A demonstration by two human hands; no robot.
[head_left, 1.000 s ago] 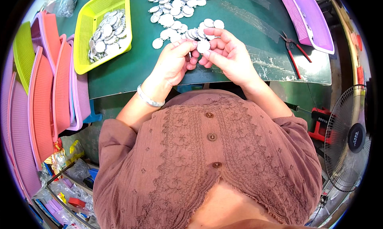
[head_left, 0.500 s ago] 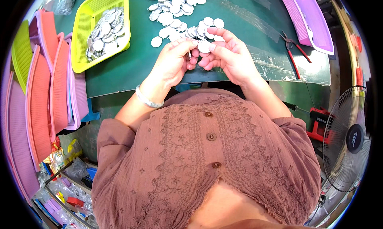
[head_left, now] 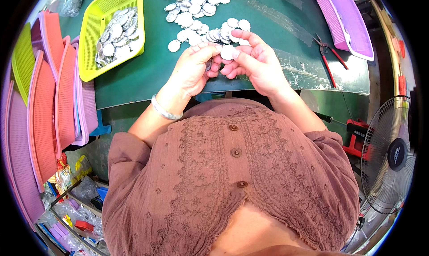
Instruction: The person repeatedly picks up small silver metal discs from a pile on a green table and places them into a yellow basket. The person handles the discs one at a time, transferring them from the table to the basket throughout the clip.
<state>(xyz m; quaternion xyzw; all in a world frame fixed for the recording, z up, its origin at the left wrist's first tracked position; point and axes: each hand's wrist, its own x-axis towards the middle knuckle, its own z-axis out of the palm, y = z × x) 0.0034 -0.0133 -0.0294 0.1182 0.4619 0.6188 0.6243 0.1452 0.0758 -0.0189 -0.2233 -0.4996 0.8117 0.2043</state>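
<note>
A round silver disc (head_left: 227,53) with a scalloped edge is pinched between thumb and finger of my right hand (head_left: 259,62). My left hand (head_left: 195,66) is closed beside it, fingertips close to the disc's left edge; another piece partly shows inside its curled fingers, too covered to make out fully. Just beyond both hands lies a loose group of similar silver discs (head_left: 214,34) on the green table (head_left: 268,28). More discs form a larger heap (head_left: 196,6) farther back. A yellow-green basket (head_left: 85,55) at the left holds a pile of them.
Red-handled pliers (head_left: 327,59) lie at the table's right, near a purple basket (head_left: 357,37). Stacked coral and purple baskets (head_left: 42,113) stand at the left. A fan (head_left: 386,155) is at the lower right, beside a red-and-black tool (head_left: 355,137). A clear plastic bag (head_left: 69,4) sits far left.
Both hands stay nearly in place, with the disc still held between them. The left fingers have shifted slightly around the partly hidden piece.
</note>
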